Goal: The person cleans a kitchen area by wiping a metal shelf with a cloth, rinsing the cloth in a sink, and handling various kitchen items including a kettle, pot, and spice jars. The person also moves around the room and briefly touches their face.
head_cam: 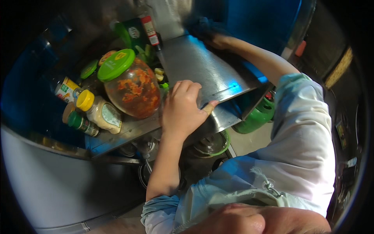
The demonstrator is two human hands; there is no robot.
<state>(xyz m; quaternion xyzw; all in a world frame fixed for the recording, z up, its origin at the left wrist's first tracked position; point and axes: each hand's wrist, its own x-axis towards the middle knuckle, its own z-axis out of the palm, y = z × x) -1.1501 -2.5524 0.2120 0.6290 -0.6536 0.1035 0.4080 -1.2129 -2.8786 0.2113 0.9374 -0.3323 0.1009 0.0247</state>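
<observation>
My left hand rests palm down on the front edge of a stainless steel shelf, its thumb lying along the edge. Just left of it stands a big glass jar with a green lid, holding reddish-orange pieces in liquid. At the rear, my right hand presses a dark, crumpled cloth against the shelf by the back wall. The cloth and the fingertips are shadowed and blurred.
Left on the shelf are a yellow-capped jar, a green-capped shaker, a red-labelled bottle and a green box. Below are a green gas cylinder and a green-rimmed glass lid.
</observation>
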